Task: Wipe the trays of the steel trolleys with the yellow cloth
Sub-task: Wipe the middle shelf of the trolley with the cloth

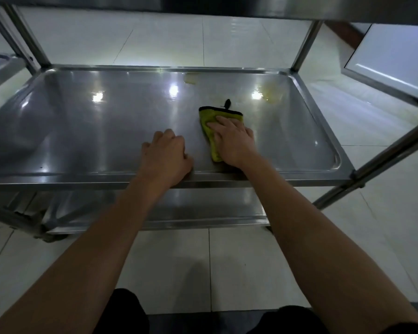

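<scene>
On the middle tray: the cloth (211, 131) lies right of centre, close to the near rim, flat on the steel under the right hand.
Right hand (234, 143): fingers spread and nearly straight, palm down, pressing the cloth against the tray rather than gripping it. Flat pressure of this kind looks meant to keep the whole pad in contact while it slides.
Left hand (165, 157): rests on the near rim, fingers curled down onto the tray floor, holding nothing that can be seen. It probably steadies the trolley, which may stand on wheels, so that it does not roll away under the push of the wiping.
Tray (82, 121): shallow, with a raised lip all round, which would keep spills in and also makes the corners harder to reach.
Stains (273, 94): yellowish marks at the far right, and a smaller one (190, 79) by the far rim. Both are well apart from the cloth, so that part seems not yet wiped.
Cloth shape: folded, with a dark edge on its far side and a small dark tag sticking out beyond it.
Lower tray (203, 208): seen below the near rim, untouched by either hand.
Other trolley (0, 68): just beside, at far left.
Floor (169, 261): pale tiles.
</scene>
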Available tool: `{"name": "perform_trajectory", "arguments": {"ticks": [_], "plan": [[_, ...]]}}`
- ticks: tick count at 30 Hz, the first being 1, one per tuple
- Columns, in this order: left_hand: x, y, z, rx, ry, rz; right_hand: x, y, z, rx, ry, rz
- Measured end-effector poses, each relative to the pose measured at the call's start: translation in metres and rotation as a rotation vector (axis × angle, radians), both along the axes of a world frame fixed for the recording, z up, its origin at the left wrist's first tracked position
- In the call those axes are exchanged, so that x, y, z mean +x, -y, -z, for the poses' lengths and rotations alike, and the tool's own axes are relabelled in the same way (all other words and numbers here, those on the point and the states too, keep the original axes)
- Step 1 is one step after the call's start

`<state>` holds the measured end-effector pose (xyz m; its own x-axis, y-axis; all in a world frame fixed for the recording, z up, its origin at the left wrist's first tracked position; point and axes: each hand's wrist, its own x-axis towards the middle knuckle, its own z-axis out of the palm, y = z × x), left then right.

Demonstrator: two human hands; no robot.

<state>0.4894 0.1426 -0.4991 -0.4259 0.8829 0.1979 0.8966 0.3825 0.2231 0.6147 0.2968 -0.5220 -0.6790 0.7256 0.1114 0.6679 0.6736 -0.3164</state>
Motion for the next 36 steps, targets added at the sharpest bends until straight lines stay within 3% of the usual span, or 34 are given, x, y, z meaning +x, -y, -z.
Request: {"name": "perform_trajectory", "arguments": {"ticks": [4,12,15,26,31,36], "plan": [[0.011,-0.019,-0.001,-0.072,0.013,0.133,0.039,-0.022,-0.004,-0.021,-0.011,0.064],[0.013,-0.027,0.002,-0.081,0.027,0.038,0.147,-0.079,-0.016,-0.040,0.087,0.255],[0.011,-0.027,0.003,-0.061,0.078,0.013,0.175,-0.097,-0.020,-0.077,0.025,0.371],[-0.023,-0.022,-0.008,-0.166,0.088,0.150,0.145,-0.086,-0.014,-0.002,0.078,0.348],[-0.057,0.002,-0.004,-0.131,0.002,0.020,0.085,-0.068,-0.009,-0.011,0.081,0.270],[-0.058,0.009,0.003,-0.149,-0.002,0.034,0.008,-0.042,-0.006,0.005,0.075,0.124]]}}
